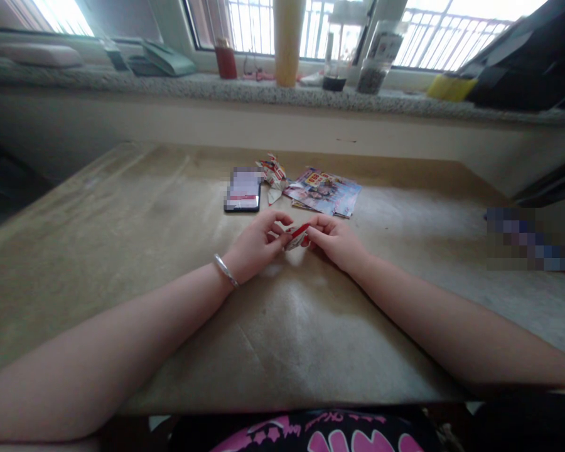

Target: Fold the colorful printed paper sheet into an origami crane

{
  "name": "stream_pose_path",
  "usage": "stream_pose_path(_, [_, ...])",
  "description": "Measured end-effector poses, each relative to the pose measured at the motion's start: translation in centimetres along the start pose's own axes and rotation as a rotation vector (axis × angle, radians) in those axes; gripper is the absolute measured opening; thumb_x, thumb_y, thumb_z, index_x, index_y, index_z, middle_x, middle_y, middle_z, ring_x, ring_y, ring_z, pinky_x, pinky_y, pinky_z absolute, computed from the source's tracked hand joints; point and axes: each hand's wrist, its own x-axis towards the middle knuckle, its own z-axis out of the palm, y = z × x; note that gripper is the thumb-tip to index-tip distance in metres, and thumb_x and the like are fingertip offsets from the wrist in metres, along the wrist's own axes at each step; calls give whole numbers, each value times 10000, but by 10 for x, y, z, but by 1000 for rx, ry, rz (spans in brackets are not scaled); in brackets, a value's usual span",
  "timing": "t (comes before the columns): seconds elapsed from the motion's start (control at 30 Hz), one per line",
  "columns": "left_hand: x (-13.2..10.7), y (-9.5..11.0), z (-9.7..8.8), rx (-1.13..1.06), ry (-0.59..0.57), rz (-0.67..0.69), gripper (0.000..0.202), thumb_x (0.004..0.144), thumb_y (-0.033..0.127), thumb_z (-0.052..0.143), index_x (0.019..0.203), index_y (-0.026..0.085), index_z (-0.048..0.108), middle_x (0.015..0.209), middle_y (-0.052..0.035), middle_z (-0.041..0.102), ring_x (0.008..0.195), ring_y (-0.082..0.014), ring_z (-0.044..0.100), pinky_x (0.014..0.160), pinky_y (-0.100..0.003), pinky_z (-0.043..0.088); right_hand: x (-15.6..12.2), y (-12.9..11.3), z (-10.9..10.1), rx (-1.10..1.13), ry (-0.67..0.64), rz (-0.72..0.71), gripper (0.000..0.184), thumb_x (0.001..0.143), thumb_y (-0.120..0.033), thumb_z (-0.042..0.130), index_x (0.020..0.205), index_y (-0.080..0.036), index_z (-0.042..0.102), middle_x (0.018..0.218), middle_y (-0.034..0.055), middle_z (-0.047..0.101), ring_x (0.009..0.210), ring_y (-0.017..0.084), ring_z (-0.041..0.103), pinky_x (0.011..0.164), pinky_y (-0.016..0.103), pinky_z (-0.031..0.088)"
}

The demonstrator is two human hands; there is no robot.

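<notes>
Closest to the camera, a black top with a pink print (pixel 311 433) shows at the bottom edge of the frame, and both forearms reach forward from the lower corners. At the centre, the left hand (pixel 257 245), with a silver bangle (pixel 225 270) on its wrist, and the right hand (pixel 336 242) meet over a small folded red-and-white paper (pixel 297 237). The paper is held in the air just above the tan table covering (pixel 122 251). The curled fingers (pixel 280 220) of the left hand and the bunched fingers (pixel 317 233) of the right appear to pinch it from either side, though they hide the exact grip. It looks very light and thin, springy along its creases but easily crushed or torn (glossy stock may slip a little), so its thick folded edges seem the safest place to hold it, with a soft pinch.

Just beyond the hands lie a smartphone (pixel 243 189) with a blurred screen, a folded paper figure (pixel 273 176), and a loose pile of glossy printed sheets (pixel 324 191). A pixelated patch (pixel 532 238) covers something at the right edge. Farthest away, a speckled stone windowsill (pixel 263 91) holds a tall yellow cylinder (pixel 287 37), a red container (pixel 225 59), and a glass jar of dark granules (pixel 371 66), in front of a barred window (pixel 452 31).
</notes>
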Motion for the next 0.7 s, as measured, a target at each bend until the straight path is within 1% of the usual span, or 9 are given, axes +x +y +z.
stream_pose_path(0.07, [0,1,0,27,46,17,172,798,193,615,920,180,495,880,-2,544,678,-84,570,553,-183,483,-1,0,0,12,12,11,201,708,-352,668,705,-186,556,613,-14,655,562,95,593,520,208,408])
stream_pose_path(0.1, [0,1,0,62,62,33,151,792,195,622,871,177,494,924,-17,531,725,-94,567,559,-182,491,-2,1,0,20,15,12,211,704,-358,674,699,-186,551,621,-9,664,572,99,604,521,207,411])
stream_pose_path(0.17, [0,2,-1,161,96,64,139,778,209,642,778,163,511,1020,-53,489,837,-125,547,580,-191,512,-3,0,1,32,19,7,236,692,-370,691,680,-185,546,629,-5,673,583,101,611,529,204,423])
stream_pose_path(0.23, [1,1,-1,244,120,64,126,771,220,657,760,157,548,1021,-60,464,844,-136,527,582,-202,516,-5,0,3,33,31,8,258,684,-387,707,666,-183,550,637,-3,677,586,99,609,538,204,436])
stream_pose_path(0.33, [3,0,-2,258,115,41,89,790,213,630,783,160,560,895,-29,491,722,-109,519,563,-206,495,-7,-2,6,17,56,23,269,697,-423,706,699,-179,594,681,10,692,622,108,616,563,217,466])
stream_pose_path(0.4, [3,0,-2,210,88,20,75,814,221,598,810,161,554,847,-21,533,713,-114,546,577,-214,496,-7,-3,7,-1,71,16,274,708,-442,699,727,-180,624,723,21,699,663,121,621,587,237,490])
stream_pose_path(0.53, [2,5,-1,104,51,-13,135,842,258,574,929,155,579,928,-57,626,831,-153,615,660,-251,531,-6,-3,5,-33,111,-22,261,707,-442,696,750,-189,655,747,21,695,695,132,614,617,264,515])
stream_pose_path(0.7, [1,5,-2,10,15,-40,229,845,279,581,1027,142,599,1018,-84,672,931,-171,643,793,-305,546,-3,-2,1,-80,167,-18,238,717,-427,680,759,-193,671,746,19,693,705,137,614,619,266,507])
